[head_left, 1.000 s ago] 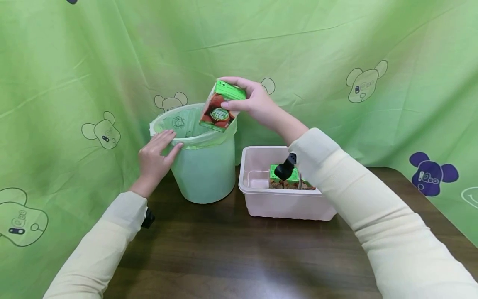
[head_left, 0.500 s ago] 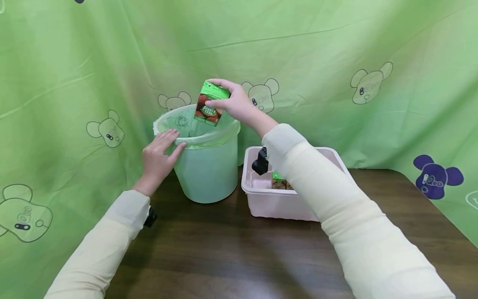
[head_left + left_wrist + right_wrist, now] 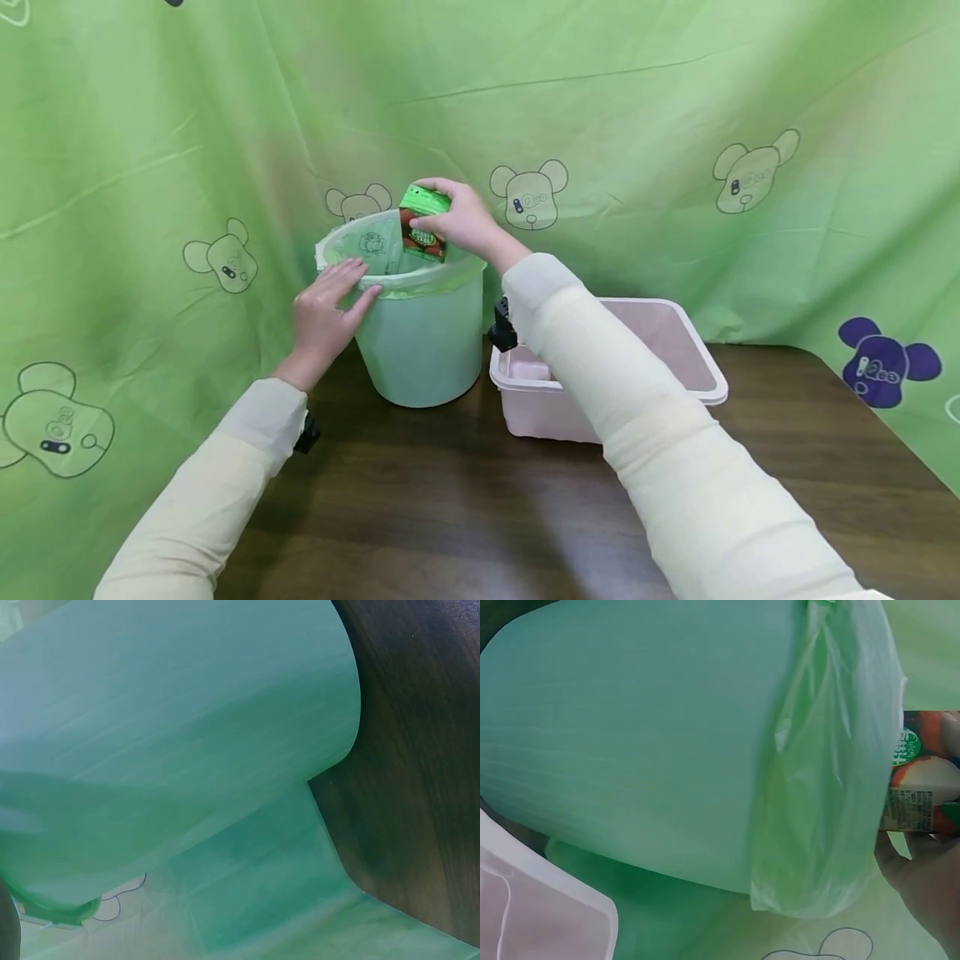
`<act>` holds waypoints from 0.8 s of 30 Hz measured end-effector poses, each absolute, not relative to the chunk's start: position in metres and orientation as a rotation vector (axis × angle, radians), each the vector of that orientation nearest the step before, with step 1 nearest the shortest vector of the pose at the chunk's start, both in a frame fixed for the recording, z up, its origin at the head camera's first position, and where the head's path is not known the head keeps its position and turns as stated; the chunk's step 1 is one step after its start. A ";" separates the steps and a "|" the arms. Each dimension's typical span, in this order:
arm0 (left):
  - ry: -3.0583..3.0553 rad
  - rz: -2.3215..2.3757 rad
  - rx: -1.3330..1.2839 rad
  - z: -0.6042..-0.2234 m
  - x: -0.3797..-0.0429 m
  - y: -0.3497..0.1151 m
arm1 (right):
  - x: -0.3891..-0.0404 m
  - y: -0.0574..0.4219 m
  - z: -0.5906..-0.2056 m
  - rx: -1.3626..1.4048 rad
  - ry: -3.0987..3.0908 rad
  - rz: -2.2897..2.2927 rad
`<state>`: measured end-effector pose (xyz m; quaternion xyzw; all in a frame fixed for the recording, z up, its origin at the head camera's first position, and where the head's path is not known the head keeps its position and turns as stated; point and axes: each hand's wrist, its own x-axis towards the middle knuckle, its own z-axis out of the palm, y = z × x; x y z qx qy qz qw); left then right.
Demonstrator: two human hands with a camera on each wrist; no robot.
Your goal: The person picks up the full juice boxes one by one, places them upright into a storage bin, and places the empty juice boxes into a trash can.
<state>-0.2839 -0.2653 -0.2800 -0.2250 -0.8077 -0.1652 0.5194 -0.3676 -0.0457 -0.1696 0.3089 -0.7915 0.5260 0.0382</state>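
My right hand [image 3: 457,221] holds a small green and red juice carton [image 3: 425,237] with fruit pictures. The carton is upright, its lower part below the far rim line of a pale green bin [image 3: 427,350]. In the right wrist view, the carton [image 3: 930,772] shows beyond the bin's bag-covered edge, with fingers under it. My left hand [image 3: 326,308] rests on the bin's left front rim, fingers and thumb spread apart. A thin green plastic bag [image 3: 431,282] lines the bin and folds over its rim. The bin's bottom is hidden.
Right of the bin stands a pink plastic tub [image 3: 675,346], partly covered by my right sleeve [image 3: 622,392]. Both containers stand on a dark wooden table [image 3: 420,508]. A green curtain [image 3: 600,108] with printed bear heads hangs behind and at the sides.
My right hand has moved left and then down with the carton, bringing it into the bin's mouth. My left hand has stayed on the rim.
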 end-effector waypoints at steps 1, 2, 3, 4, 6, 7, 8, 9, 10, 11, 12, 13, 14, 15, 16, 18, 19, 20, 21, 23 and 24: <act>-1.935 -0.397 -0.543 -0.280 -0.284 -0.265 | -0.369 -0.047 -0.170 0.940 -2.449 1.575; -1.931 -0.401 -0.547 -0.279 -0.285 -0.265 | -0.370 -0.048 -0.171 0.929 -2.469 1.533; -1.927 -0.402 -0.550 -0.279 -0.286 -0.264 | -0.371 -0.050 -0.172 0.917 -2.489 1.494; -1.924 -0.404 -0.553 -0.279 -0.286 -0.264 | -0.372 -0.051 -0.172 0.907 -2.509 1.460; -1.915 -0.408 -0.558 -0.278 -0.287 -0.264 | -0.373 -0.053 -0.173 0.886 -2.543 1.387; -1.911 -0.407 -0.561 -0.278 -0.287 -0.264 | -0.373 -0.054 -0.174 0.875 -2.556 1.361; -1.910 -0.405 -0.560 -0.278 -0.287 -0.264 | -0.372 -0.055 -0.174 0.866 -2.566 1.340; -1.913 -0.402 -0.558 -0.278 -0.286 -0.264 | -0.372 -0.056 -0.174 0.858 -2.576 1.326; -1.914 -0.399 -0.557 -0.278 -0.286 -0.265 | -0.371 -0.056 -0.175 0.853 -2.580 1.314; -1.916 -0.396 -0.555 -0.278 -0.285 -0.265 | -0.371 -0.057 -0.175 0.850 -2.578 1.308; -1.920 -0.393 -0.554 -0.278 -0.285 -0.265 | -0.371 -0.057 -0.176 0.848 -2.581 1.305; -1.926 -0.389 -0.552 -0.278 -0.285 -0.265 | -0.371 -0.057 -0.176 0.845 -2.584 1.302; -1.931 -0.388 -0.548 -0.278 -0.284 -0.265 | -0.371 -0.056 -0.177 0.844 -2.586 1.301; -1.930 -0.392 -0.547 -0.278 -0.284 -0.265 | -0.371 -0.056 -0.177 0.841 -2.587 1.303; -1.928 -0.395 -0.547 -0.278 -0.284 -0.265 | -0.372 -0.056 -0.178 0.840 -2.586 1.305; -1.926 -0.399 -0.545 -0.279 -0.284 -0.265 | -0.373 -0.056 -0.179 0.837 -2.597 1.303; -1.925 -0.402 -0.543 -0.279 -0.284 -0.265 | -0.373 -0.056 -0.180 0.835 -2.602 1.294; -1.920 -0.406 -0.542 -0.279 -0.284 -0.265 | -0.373 -0.056 -0.181 0.833 -2.608 1.282; -1.919 -0.410 -0.541 -0.280 -0.284 -0.265 | -0.373 -0.056 -0.181 0.830 -2.614 1.267; -1.921 -0.409 -0.540 -0.280 -0.284 -0.265 | -0.373 -0.055 -0.183 0.829 -2.622 1.242; -1.921 -0.409 -0.540 -0.280 -0.284 -0.265 | -0.373 -0.055 -0.183 0.830 -2.624 1.228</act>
